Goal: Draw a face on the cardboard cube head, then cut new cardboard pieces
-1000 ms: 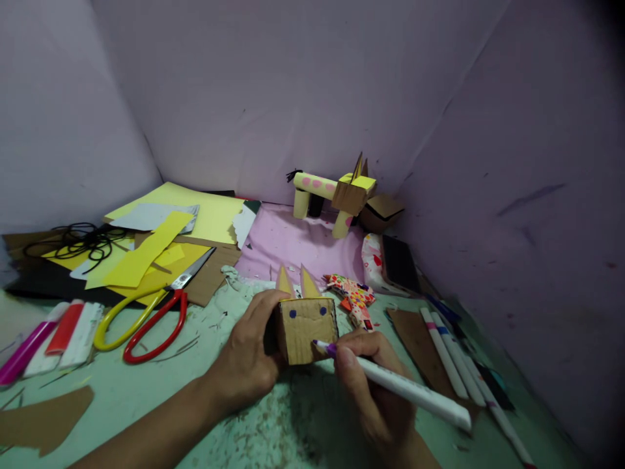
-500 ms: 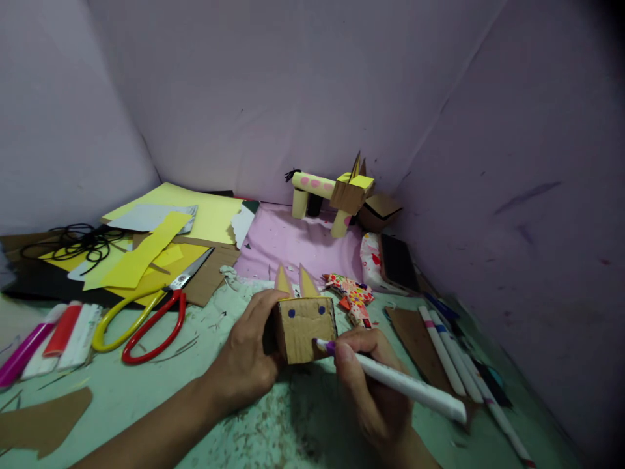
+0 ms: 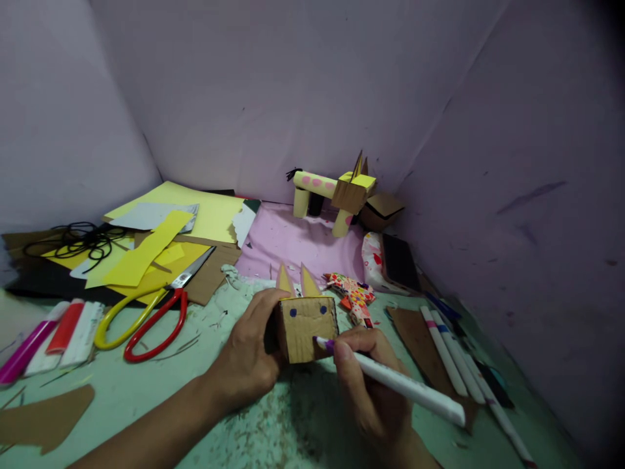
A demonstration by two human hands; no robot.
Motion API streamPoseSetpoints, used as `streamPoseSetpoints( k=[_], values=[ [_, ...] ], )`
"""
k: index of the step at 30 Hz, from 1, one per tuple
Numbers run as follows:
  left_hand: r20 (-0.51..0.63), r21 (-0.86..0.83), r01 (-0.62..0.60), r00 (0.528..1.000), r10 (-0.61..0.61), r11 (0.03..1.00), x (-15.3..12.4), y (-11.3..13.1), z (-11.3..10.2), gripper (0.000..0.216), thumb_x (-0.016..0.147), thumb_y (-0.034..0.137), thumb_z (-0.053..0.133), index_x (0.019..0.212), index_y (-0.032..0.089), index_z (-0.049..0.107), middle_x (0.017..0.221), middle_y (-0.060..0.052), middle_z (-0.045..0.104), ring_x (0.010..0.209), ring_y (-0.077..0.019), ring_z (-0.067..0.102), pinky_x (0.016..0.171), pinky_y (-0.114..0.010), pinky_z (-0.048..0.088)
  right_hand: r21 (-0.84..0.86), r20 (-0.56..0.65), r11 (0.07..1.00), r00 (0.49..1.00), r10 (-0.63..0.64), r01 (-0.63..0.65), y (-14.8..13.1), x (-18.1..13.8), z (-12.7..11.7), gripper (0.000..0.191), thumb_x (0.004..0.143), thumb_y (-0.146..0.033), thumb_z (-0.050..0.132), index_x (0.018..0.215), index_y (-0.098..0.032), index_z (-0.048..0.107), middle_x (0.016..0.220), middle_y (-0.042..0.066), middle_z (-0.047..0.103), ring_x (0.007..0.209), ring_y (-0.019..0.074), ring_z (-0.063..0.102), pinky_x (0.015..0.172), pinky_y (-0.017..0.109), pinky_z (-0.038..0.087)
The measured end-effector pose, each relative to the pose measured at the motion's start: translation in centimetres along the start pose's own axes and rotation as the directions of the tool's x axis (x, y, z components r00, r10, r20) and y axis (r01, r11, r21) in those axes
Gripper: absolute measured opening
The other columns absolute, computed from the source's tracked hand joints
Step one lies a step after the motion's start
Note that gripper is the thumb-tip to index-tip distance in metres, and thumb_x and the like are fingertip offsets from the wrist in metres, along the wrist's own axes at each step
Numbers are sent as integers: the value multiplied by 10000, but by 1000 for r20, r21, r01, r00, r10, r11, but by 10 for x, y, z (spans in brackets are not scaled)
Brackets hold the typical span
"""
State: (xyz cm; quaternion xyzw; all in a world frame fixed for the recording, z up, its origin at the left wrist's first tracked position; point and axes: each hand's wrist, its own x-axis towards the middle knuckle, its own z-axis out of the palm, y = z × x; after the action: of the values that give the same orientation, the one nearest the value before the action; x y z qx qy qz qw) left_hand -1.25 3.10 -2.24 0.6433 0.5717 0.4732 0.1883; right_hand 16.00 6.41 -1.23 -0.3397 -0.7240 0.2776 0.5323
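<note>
A small cardboard box (image 3: 305, 335) with two pointed yellow ears (image 3: 308, 283) and two dark blue dots faces me just above the table. Its left side is gripped by my left hand (image 3: 251, 348), whose fingertips are partly hidden behind it. Between the thumb and fingers of my right hand (image 3: 378, 384) is a white marker pen (image 3: 410, 389) with a purple tip end. The tip touches, or nearly touches, the box's front below the dots, where a small dark mark shows.
Scissors (image 3: 155, 326) lie left beside yellow paper (image 3: 141, 257) and black cord (image 3: 81, 244). At the back stands a paper animal figure (image 3: 317, 184) with a box head. Several markers (image 3: 444, 352) and a phone (image 3: 399, 260) lie right; a patterned paper piece (image 3: 354, 296) sits behind the box.
Hands, box and marker hold almost the same pose; the marker tip stays at the same spot on the box's front. The whole view has shifted very slightly.
</note>
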Motion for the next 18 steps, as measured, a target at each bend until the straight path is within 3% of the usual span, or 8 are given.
streamPoseSetpoints(
  k=[5,18],
  values=[
    [-11,13,-23,1000,24,1000,-1,-2,1,592,737,95,616,1263,266,405,1206,-78,516,1092,-269,552,936,-439,477,16,-27,1000,1000,10,-10,-1,-1,2,112,912,-190,521,810,-227,550,667,-28,588,553,125,528,547,280,376],
    [-13,-13,-18,1000,18,1000,-1,-4,1,634,698,48,600,1263,269,414,1207,-55,512,1094,-242,545,944,-382,462,41,-6,999,1000,4,-4,2,-3,3,108,909,-184,524,820,-240,553,664,-42,544,549,112,481,528,264,344]
  ],
)
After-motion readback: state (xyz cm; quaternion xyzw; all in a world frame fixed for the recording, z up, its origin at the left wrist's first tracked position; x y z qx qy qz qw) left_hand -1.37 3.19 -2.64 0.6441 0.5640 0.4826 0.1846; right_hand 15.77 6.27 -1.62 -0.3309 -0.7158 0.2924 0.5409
